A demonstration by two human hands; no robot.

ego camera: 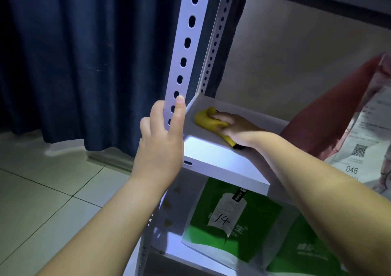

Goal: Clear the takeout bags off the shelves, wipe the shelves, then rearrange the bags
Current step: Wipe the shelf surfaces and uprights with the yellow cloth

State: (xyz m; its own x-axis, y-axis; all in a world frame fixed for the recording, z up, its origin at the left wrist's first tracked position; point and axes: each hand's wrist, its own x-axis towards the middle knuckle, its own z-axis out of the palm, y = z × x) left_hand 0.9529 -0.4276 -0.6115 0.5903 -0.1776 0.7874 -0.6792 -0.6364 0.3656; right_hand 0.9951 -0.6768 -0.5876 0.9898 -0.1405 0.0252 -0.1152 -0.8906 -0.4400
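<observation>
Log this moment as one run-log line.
step: wiping shelf | left hand: grips upright post | right hand: holds yellow cloth on shelf | green bags: lower shelf

Cloth (208, 118) on shelf (211, 155) beside left post (186, 42), bag (338, 117) at shelf's right, lower bags (228, 222) beneath

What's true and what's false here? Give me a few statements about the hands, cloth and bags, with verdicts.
The right hand holds a yellow cloth on the shelf. True.
The left hand holds a bag. False: it grips the upright post.
A green bag marked 14 sits on the lower shelf. True.
Every bag in view is green. False: a red bag is at the right.
</observation>
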